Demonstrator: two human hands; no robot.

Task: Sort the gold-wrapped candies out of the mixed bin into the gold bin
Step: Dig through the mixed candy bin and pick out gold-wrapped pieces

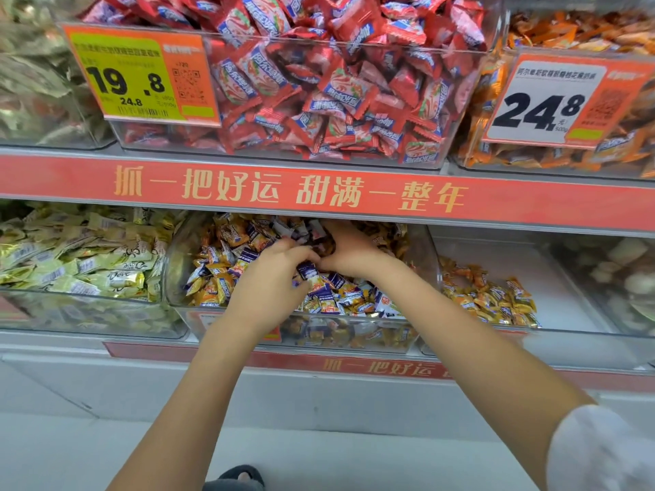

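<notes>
— Nearest us is a grey slipper [234, 479] on the floor at the bottom edge, and above it our two bare forearms reach up into the middle bin.

— What are we holding?

— Our left hand [273, 278] has its fingers curled, with finger and thumb pinching a purple-wrapped candy [307, 270]. Our right hand [349, 251] lies palm down on the heap, fingers curled into the candies; whether it grips any one piece we cannot tell.

— Where are the gold-wrapped candies?

— Mixed with purple ones throughout the mixed bin [421, 249], the clear tub in the middle of the lower shelf. More gold ones [489, 295] lie in a small pile at the left side of the gold bin [567, 306], just beside on the right.

— And around that?

— Left of the mixed bin we see a tub of pale yellow candies [81, 260]. On the upper shelf sit red candies [319, 86] and orange ones [567, 37], with price tags [141, 74] on the tub fronts, above a red banner [283, 189] along the shelf edge.
</notes>
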